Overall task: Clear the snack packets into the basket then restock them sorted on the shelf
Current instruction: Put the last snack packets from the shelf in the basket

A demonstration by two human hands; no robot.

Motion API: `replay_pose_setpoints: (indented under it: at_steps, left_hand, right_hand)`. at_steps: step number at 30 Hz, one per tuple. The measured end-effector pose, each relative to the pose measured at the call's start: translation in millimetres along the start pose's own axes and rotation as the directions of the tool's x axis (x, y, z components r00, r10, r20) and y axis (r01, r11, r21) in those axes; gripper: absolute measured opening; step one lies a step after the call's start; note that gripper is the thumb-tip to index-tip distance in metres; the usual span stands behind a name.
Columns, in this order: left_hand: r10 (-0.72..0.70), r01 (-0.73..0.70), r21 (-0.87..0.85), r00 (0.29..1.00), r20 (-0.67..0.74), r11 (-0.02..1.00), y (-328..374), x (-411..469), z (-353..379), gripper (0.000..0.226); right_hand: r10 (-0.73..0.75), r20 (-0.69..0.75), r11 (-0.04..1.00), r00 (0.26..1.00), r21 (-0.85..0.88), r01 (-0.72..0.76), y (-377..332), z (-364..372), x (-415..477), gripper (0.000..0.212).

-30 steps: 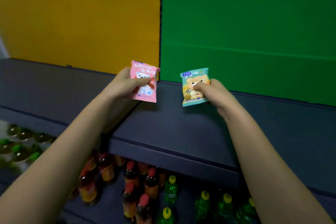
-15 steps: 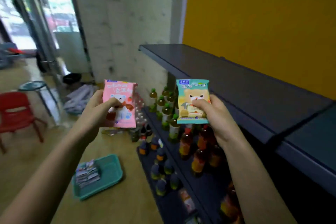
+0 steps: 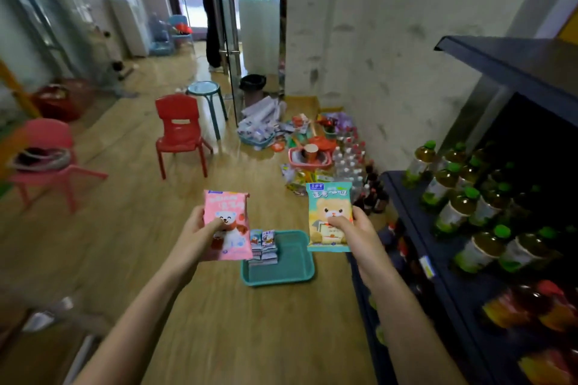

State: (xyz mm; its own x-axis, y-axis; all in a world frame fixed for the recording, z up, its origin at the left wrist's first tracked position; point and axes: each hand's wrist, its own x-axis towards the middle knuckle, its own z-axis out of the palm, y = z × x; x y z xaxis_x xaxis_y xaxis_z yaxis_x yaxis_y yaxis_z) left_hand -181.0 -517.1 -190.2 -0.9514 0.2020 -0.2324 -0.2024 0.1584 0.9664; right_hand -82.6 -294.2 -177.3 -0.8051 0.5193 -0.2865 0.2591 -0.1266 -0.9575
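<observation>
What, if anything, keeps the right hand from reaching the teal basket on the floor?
Probably nothing, so yes: the right hand, gripping the green packet, hangs higher than the basket with nothing between them. The basket's right side is bare. It lies low, so bending may be needed.

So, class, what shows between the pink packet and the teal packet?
Head view: between pink packet and teal packet, wooden floor and the teal basket holding stacked small packets, lower down.
</observation>
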Motion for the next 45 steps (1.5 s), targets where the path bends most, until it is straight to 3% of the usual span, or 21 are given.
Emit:
replay_pose_setpoints:
  at_steps: [10,16,22,26,33,38,45]
  left_hand:
    - [-0.193,0.193,-0.007,0.981,-0.005,0.981,-55,157,-16,0.022]
    - [-0.320,0.320,-0.038,0.947,0.011,0.947,-104,272,-7,0.033]
    - [-0.454,0.455,-0.065,0.891,0.032,0.888,-167,364,7,0.026]
    - [-0.509,0.511,-0.029,0.859,0.063,0.859,-248,421,20,0.016]
    - [-0.569,0.573,0.010,0.812,0.129,0.819,-444,492,69,0.023]
    - [-0.515,0.521,0.027,0.833,0.204,0.853,-576,530,110,0.017]
    - [-0.393,0.395,0.070,0.850,0.351,0.916,-689,552,147,0.023]
  right_hand:
    - [0.166,0.033,0.980,0.985,-0.113,-0.162,35,70,157,0.008]
    - [0.282,0.015,0.951,0.959,-0.133,-0.277,78,104,282,0.013]
    - [0.385,0.010,0.912,0.923,-0.155,-0.379,141,146,372,0.012]
    - [0.438,-0.006,0.883,0.899,-0.185,-0.432,222,167,430,0.017]
    - [0.461,-0.058,0.870,0.886,-0.168,-0.464,417,165,519,0.029]
    - [0.421,-0.159,0.885,0.893,-0.145,-0.443,557,141,567,0.032]
    - [0.338,-0.251,0.898,0.907,-0.202,-0.391,695,121,613,0.015]
